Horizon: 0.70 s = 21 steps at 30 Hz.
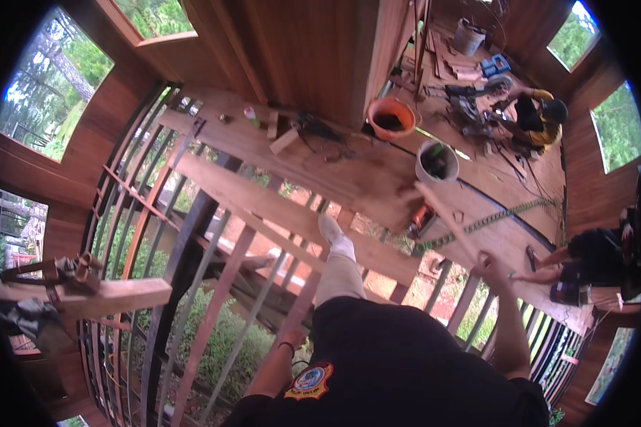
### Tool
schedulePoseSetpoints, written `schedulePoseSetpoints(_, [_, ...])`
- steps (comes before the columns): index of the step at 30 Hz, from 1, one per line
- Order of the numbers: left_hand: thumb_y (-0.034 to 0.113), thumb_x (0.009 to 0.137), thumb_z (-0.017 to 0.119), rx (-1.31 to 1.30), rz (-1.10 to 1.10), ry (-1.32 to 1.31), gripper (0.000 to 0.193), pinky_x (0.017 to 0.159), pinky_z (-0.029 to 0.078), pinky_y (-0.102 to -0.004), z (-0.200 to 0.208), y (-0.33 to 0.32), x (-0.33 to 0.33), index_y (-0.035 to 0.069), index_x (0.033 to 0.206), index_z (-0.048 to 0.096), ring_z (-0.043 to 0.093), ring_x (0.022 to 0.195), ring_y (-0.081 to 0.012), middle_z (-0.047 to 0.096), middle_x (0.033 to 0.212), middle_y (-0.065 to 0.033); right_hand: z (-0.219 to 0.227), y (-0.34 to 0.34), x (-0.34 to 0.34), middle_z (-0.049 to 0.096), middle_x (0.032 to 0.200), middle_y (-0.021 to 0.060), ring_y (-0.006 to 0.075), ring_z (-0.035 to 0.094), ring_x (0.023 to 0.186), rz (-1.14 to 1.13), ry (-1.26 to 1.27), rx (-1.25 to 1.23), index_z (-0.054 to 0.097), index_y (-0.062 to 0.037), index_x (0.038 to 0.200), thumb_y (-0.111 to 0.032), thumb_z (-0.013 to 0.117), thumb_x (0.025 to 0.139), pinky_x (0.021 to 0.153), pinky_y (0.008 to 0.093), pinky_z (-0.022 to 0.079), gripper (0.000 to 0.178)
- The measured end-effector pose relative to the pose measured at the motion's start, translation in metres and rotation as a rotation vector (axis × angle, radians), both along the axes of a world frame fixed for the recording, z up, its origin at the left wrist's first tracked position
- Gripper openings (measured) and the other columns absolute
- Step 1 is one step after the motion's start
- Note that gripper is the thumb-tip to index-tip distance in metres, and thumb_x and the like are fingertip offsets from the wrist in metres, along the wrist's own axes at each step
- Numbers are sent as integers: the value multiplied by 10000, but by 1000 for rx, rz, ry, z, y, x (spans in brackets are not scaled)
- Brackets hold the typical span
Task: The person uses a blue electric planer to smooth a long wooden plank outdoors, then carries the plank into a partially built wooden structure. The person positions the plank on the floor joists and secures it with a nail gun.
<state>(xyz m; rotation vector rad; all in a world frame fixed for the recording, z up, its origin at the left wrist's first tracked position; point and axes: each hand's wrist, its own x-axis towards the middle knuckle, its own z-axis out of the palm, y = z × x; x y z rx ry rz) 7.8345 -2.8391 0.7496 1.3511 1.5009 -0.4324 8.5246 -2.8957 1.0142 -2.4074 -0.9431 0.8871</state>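
My right hand (488, 269) is closed around the near end of a long wooden strip (445, 217), which slants away to the left over the plank floor. Lower and to the left, my left hand (293, 337), with a dark band at the wrist, is close beside a wooden joist (303, 302); its fingers are too unclear to read. One shoe (330, 229) of mine stands on a wide board (285, 213) laid across the open joists. An orange and black power tool (421, 217) lies left of the strip's middle.
Gaps between the joists open onto plants and soil below. An orange bucket (392, 118) and a white bucket (436, 161) stand ahead. A green rope (488, 219) crosses the floor. One person (541, 124) crouches by a saw; another (591, 260) is at the right.
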Motion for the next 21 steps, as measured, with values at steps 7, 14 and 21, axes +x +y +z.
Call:
schedulePoseSetpoints(7, [203,917,562,449,387,-160,206,602,513,-332,149,341,86,48,832,669,654,712,-148,665,783,-58,-32,114,-73,692,1158,252,389,669,1112,-134,-117,-446,554,-25,1371,-278,808,696,954,451,534,764])
schedulePoseSetpoints(14, [117,964,599,490,995,-707,107,620,526,-285,297,547,206,54,1025,662,562,682,-117,609,783,-25,-24,216,-41,616,851,103,227,612,760,-278,23,-96,555,-24,1366,-179,693,756,686,375,504,644])
schedulePoseSetpoints(21, [136,956,617,-64,1030,-723,122,672,543,-306,214,618,246,68,1036,678,644,758,-153,660,843,-37,-44,348,-49,703,1138,222,291,686,1052,-94,233,-80,546,-38,1411,-173,620,849,924,382,515,583])
